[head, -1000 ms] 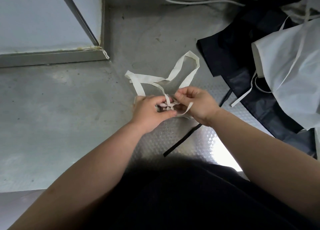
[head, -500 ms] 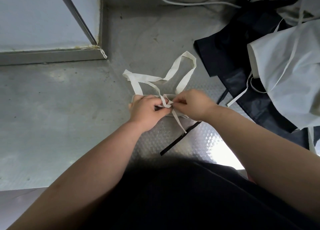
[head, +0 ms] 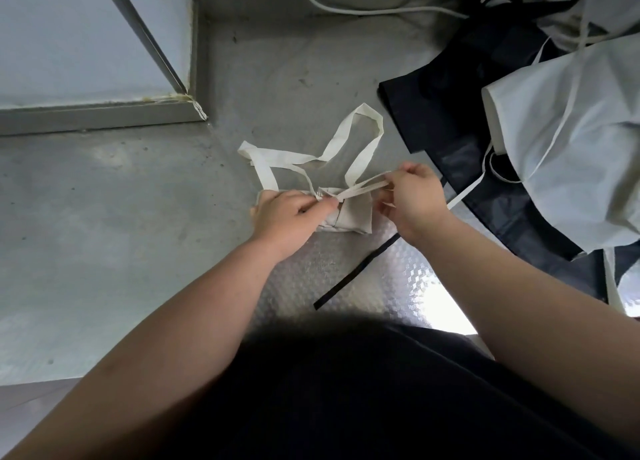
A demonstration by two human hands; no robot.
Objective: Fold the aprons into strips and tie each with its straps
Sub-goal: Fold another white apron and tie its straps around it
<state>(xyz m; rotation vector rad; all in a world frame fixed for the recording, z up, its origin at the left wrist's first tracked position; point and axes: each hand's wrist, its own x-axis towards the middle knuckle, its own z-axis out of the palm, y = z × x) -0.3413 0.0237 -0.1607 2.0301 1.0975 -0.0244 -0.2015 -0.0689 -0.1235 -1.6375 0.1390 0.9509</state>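
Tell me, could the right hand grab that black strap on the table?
Probably yes: the black strap lies uncovered close by the right hand. But that hand pinches the cream strap, so it must let go first.

One folded cream apron [head: 349,217] lies at the middle of the bench [head: 104,252]. Two hands are on it, the left hand [head: 291,214] and the right hand [head: 415,200]. The pile at the bench's right edge shows two white aprons [head: 571,141] over dark navy aprons [head: 433,113], whose number cannot be told. There is one loose black strap [head: 356,272] near the front edge and one grey cable [head: 363,9] along the far edge.
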